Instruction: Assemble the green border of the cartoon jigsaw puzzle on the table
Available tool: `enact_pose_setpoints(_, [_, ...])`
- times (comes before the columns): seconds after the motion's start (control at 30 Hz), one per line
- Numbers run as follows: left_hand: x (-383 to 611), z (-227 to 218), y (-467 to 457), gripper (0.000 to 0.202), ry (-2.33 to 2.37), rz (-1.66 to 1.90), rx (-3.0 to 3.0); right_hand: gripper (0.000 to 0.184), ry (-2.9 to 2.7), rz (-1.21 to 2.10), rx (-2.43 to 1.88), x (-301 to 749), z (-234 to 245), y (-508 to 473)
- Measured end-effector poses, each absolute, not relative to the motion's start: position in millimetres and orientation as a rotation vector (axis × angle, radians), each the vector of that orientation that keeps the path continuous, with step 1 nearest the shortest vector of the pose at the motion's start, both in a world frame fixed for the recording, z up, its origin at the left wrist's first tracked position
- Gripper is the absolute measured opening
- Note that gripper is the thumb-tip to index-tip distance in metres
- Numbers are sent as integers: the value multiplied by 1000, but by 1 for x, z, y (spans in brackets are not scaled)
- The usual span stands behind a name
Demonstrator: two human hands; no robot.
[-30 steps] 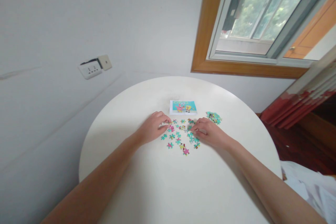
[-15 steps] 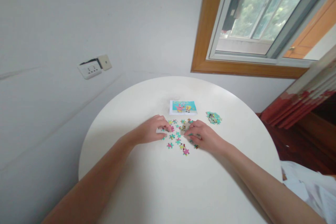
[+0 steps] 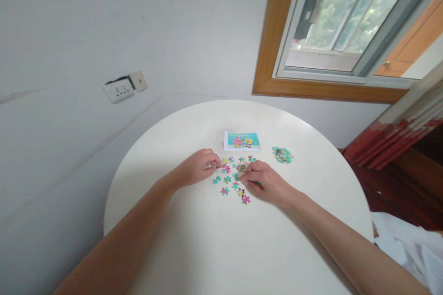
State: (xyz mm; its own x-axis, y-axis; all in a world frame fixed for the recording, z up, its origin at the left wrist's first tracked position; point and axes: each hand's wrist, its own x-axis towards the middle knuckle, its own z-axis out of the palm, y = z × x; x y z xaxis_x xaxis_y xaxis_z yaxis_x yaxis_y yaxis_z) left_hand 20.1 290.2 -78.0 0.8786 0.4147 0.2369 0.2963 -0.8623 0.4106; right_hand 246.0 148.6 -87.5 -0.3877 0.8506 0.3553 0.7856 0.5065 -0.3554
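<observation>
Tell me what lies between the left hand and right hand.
In the head view, scattered jigsaw pieces in teal, pink and yellow lie on the white table between the left hand and the right hand.

Teal, pink, yellow puzzle pieces [image 3: 227,179] scattered loose; pile [image 3: 283,155] at right.

This looks like a room in a home. A wood-framed window [image 3: 266,55] fills the upper right of the frame, with a red-and-cream curtain [image 3: 391,133] below it at the right edge, over a dark reddish floor [image 3: 377,189]. A household socket [image 3: 119,91] sits on the plain pale wall [image 3: 173,18] at left, and jigsaw pieces [image 3: 224,191] lie on the round white table [image 3: 221,249] at centre.
</observation>
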Motion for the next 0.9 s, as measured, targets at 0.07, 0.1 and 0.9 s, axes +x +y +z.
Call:
enact_pose_setpoints(0.07, [20,-79,291,24,530,460,2684,26,-2266,178,-1339,246,-87,149])
enact_pose_setpoints(0.1, [20,-79,291,24,534,461,2683,25,-2267,179,-1338,247,-87,149])
enact_pose_setpoints(0.9, [21,-77,289,27,562,487,2665,31,-2203,97,-1471,259,-87,152])
